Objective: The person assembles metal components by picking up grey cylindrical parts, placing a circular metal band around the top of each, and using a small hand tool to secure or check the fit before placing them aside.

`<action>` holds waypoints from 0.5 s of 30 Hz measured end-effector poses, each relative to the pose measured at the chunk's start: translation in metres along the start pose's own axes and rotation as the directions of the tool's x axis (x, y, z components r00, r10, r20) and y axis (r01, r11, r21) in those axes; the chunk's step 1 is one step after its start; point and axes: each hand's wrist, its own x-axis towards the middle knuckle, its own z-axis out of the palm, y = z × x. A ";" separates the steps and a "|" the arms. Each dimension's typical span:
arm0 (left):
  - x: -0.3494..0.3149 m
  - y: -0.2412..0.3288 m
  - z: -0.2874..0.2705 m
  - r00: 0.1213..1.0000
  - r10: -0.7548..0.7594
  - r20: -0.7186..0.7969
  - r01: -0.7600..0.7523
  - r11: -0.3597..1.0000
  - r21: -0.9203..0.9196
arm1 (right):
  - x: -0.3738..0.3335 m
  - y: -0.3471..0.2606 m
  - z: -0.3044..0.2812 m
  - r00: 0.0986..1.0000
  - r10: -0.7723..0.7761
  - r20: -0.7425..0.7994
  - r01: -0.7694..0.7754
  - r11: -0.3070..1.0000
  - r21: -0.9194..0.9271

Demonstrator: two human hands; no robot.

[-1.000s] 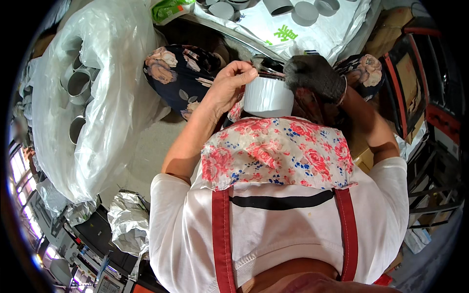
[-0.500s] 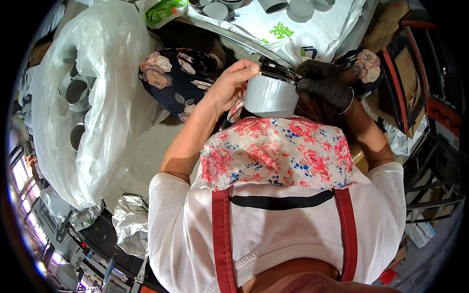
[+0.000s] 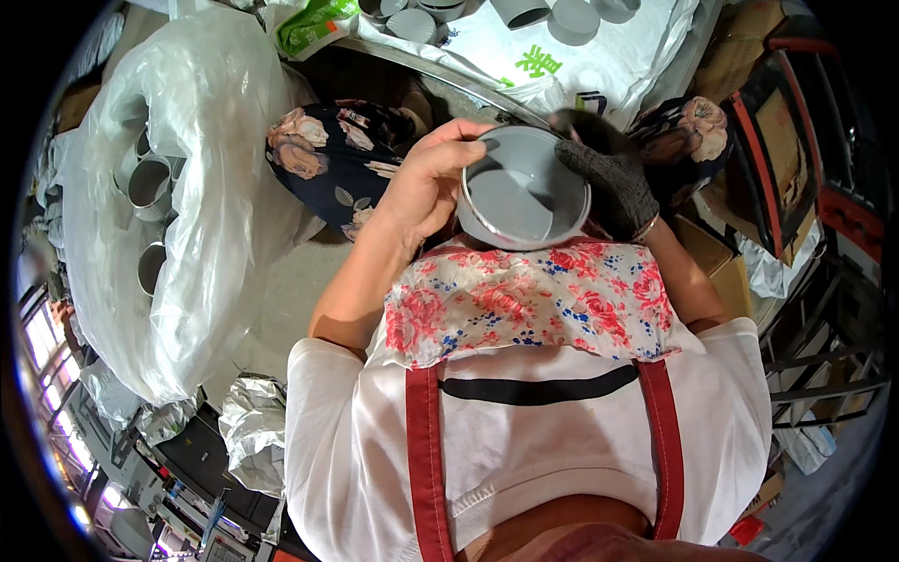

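In front of my lap I hold a grey plastic pipe cap point(image 3: 521, 192), a short round cup shape with its open side tilted up toward me and its flat floor showing inside. My bare left hand point(image 3: 434, 173) grips its left side, thumb at the rim and the fingers partly hidden behind the wall. On the far right of the rim my right hand point(image 3: 613, 173), in a black knitted glove, is closed on the cap; some of its fingers are hidden or blurred.
At the left stands a large clear plastic bag point(image 3: 215, 187) with several grey pipe fittings point(image 3: 150, 184) inside. Ahead, more grey fittings point(image 3: 573, 21) lie on a white printed sack point(image 3: 618, 56). Black metal racks point(image 3: 824, 384) and cardboard point(image 3: 749, 61) are at the right.
The cap has turned from side-on to open side toward me. My right hand has shifted down slightly along its right side; my left hand has stayed near the same place.
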 end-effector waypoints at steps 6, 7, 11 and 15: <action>-0.015 0.006 0.017 1.000 0.006 -0.003 -0.006 0.997 0.074 | 0.004 -0.010 0.004 0.936 0.199 0.292 -0.200 0.979 -0.026; -0.019 0.011 0.022 1.000 0.015 -0.010 -0.014 0.994 0.109 | 0.007 -0.018 0.009 0.924 0.177 0.339 -0.183 0.983 -0.015; -0.029 0.021 0.016 0.979 0.186 -0.084 -0.176 0.977 0.117 | 0.035 -0.018 0.015 0.879 -0.206 0.429 0.347 0.895 -0.282; -0.075 0.070 0.001 0.441 0.862 -0.249 -0.670 0.501 0.548 | 0.083 -0.040 0.011 0.817 -0.471 0.332 0.554 0.483 -0.678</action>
